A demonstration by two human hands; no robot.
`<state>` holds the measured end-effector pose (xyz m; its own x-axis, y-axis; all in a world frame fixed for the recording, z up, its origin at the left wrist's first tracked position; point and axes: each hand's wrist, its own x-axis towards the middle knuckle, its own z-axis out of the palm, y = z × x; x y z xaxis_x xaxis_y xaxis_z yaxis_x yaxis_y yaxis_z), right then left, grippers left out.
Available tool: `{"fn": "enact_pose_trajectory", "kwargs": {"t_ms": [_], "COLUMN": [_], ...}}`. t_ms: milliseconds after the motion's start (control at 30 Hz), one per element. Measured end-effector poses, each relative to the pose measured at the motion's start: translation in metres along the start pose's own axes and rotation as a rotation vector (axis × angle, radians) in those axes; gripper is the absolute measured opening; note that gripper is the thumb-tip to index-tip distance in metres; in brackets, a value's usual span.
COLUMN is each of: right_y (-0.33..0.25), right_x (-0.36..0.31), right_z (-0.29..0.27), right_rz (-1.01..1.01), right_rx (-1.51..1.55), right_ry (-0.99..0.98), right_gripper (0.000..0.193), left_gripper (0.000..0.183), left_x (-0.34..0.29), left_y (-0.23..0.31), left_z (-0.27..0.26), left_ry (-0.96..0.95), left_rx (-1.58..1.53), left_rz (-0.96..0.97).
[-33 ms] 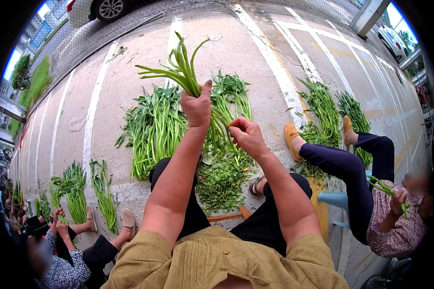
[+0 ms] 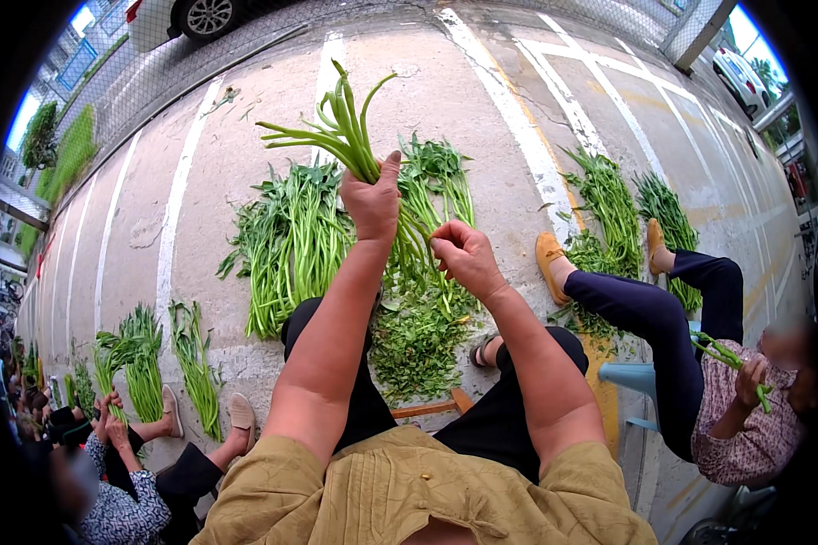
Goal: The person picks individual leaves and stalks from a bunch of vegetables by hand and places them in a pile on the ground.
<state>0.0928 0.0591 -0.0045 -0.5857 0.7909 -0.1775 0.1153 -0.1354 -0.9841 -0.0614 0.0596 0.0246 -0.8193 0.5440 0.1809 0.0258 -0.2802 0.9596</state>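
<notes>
Green stems [image 2: 350,136] are clenched in the fingers of the left hand [image 2: 370,204]; the right hand [image 2: 468,259] meets the hanging leaves [image 2: 413,250], pinch unconfirmed; 5 o'clock of left hand: leaf heap [image 2: 418,350], presumably stripped; 8 o'clock: leafy stalks [image 2: 300,245], apparently remaining.

Green stems [image 2: 358,158] splay from the left hand [image 2: 370,205].

No words, numbers or signs can be read here: not close to the left hand [image 2: 370,207], not by the right hand [image 2: 468,262], and not on anything farther from them.
</notes>
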Motion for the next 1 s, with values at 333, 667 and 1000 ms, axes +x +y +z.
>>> {"fn": "enact_pose_trajectory", "kwargs": {"t_ms": [333,667,1000], "right_y": [-0.003,0.012,0.003], "right_x": [0.005,-0.002,0.001], "right_z": [-0.001,-0.005,0.007], "right_rz": [0.178,0.104,-0.220], "right_rx": [-0.029,-1.022,-0.334], "right_ry": [-0.103,-0.215,0.065], "right_gripper": [0.006,0.011,0.019], "left_gripper": [0.026,0.026,0.028], "left_x": [-0.011,0.000,0.006], "left_y": [-0.003,-0.008,0.001], "left_z": [0.003,0.000,-0.004], "left_ry": [-0.080,-0.021,0.037], "left_rx": [0.073,0.001,-0.007], "left_rz": [0.077,0.107,0.012]}}
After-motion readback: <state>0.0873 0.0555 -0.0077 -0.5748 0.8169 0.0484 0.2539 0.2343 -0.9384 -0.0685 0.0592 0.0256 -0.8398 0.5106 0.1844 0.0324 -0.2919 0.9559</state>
